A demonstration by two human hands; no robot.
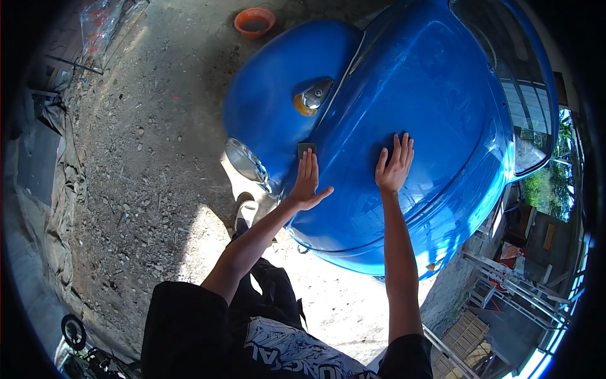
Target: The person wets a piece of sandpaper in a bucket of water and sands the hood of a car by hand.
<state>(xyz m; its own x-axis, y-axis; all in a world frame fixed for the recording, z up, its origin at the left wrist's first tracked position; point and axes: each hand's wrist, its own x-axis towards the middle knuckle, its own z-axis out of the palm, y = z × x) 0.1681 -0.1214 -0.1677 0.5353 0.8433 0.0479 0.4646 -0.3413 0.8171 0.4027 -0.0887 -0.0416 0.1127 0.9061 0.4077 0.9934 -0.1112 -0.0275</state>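
Observation:
A blue rounded car hood [435,82] slopes in front of me. My left hand [307,183] holds a small dark grey piece of sandpaper [307,148] against the hood's left edge, by the seam with the fender. Its fingers lie together over the sheet and its thumb sticks out to the right; part of the sheet is hidden under them. Farther right, my right hand [396,165] rests flat on the hood with its fingers extended, holding nothing. On the blue fender [278,82] sit a chrome and amber turn signal lamp [314,96] and a round headlight [245,161].
An orange basin [254,23] stands on the dirt ground [139,158] beyond the fender. The windshield [517,82] rises at the right. A wheel [74,331] shows at lower left. Wooden slats [464,331] and metal frames [517,287] lie at lower right.

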